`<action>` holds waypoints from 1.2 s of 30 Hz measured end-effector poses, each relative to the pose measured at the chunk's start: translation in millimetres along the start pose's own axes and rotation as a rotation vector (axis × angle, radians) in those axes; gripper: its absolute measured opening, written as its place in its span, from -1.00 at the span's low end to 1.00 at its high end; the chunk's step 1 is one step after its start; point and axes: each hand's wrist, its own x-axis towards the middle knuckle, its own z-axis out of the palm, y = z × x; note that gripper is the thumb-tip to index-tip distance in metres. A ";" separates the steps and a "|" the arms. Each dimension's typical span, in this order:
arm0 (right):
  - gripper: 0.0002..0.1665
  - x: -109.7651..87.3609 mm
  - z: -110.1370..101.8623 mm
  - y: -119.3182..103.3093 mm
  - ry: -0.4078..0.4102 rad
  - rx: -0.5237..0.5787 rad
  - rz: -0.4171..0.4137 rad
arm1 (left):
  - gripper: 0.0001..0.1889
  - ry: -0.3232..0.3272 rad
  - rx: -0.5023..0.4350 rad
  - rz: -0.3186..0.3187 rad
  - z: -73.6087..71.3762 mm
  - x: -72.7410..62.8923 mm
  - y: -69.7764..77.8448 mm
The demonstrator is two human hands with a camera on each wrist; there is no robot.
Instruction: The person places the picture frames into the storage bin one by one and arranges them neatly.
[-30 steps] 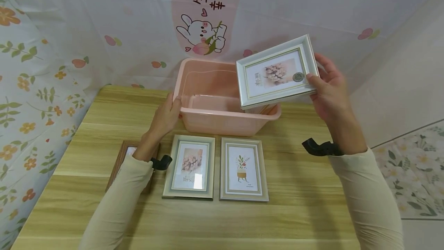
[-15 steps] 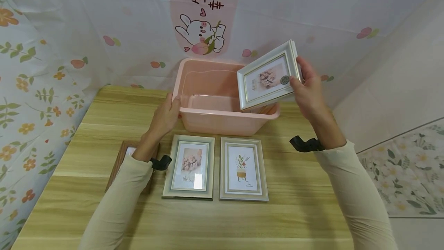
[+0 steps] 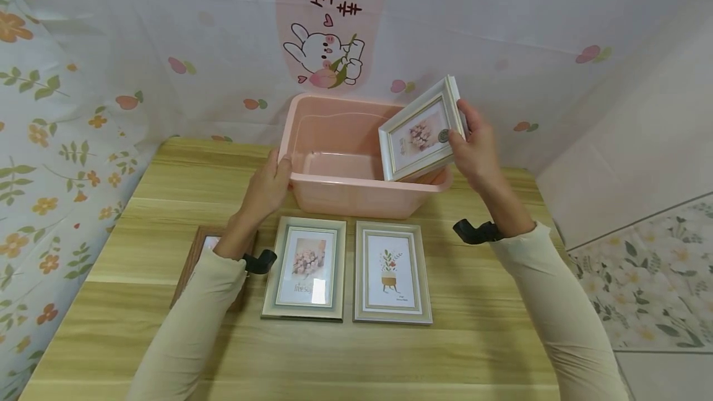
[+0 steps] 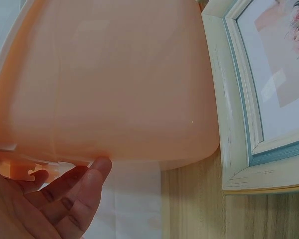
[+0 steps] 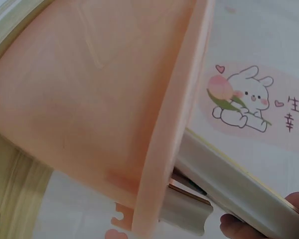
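Observation:
My left hand grips the left rim of a pink plastic basin; in the left wrist view its fingers curl under the lip. With my right hand I hold a white picture frame by its right side, thumb on the front. That frame leans over the basin's right end, its lower left corner dipping inside the rim. In the right wrist view, the edge of another frame sticks out beside the basin's rim, below the held frame.
Before the basin lie a cream picture frame with a flower print and a beige frame with a plant print. A brown wooden frame sits partly under my left forearm. A printed cloth hangs behind the wooden table.
My right hand has moved left and down with the white picture frame, which now tilts more steeply into the basin's right end. My left hand has stayed on the rim.

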 end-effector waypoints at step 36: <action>-0.29 8.6 43.2 13.5 -0.127 -0.649 -0.177 | -0.43 0.001 0.008 -0.006 -0.3 -1.4 2.7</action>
